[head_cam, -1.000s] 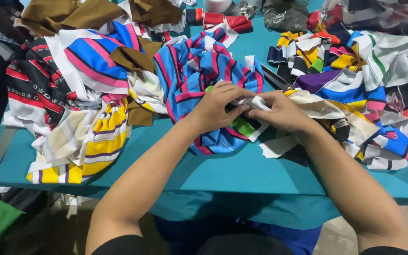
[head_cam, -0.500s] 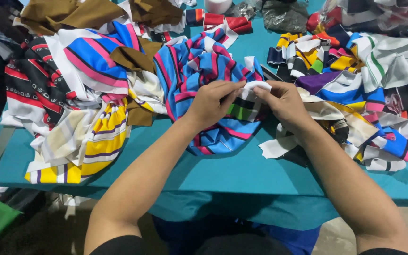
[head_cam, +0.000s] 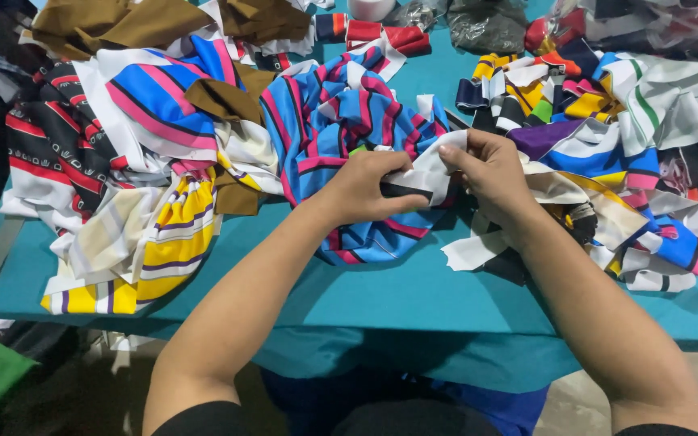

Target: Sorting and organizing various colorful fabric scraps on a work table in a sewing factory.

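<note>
My left hand (head_cam: pixel 369 186) and my right hand (head_cam: pixel 490 171) both grip a small white and black fabric piece (head_cam: pixel 430 171), held between them just above the teal table (head_cam: pixel 414 295). Under the hands lies a blue garment with pink and black stripes (head_cam: pixel 349 121). A white scrap (head_cam: pixel 474 250) lies on the table below my right wrist.
A heap of striped fabric pieces in yellow, blue, white and green (head_cam: pixel 616 137) lies to the right. On the left are yellow-striped (head_cam: pixel 163 250), blue-pink (head_cam: pixel 155 97) and black-red (head_cam: pixel 42 153) cloths, with brown fabric (head_cam: pixel 123 24) at the back. The table's front edge runs near my body.
Both hands have lifted slightly and moved away from me with the small fabric piece, which is now spread between the fingers.
</note>
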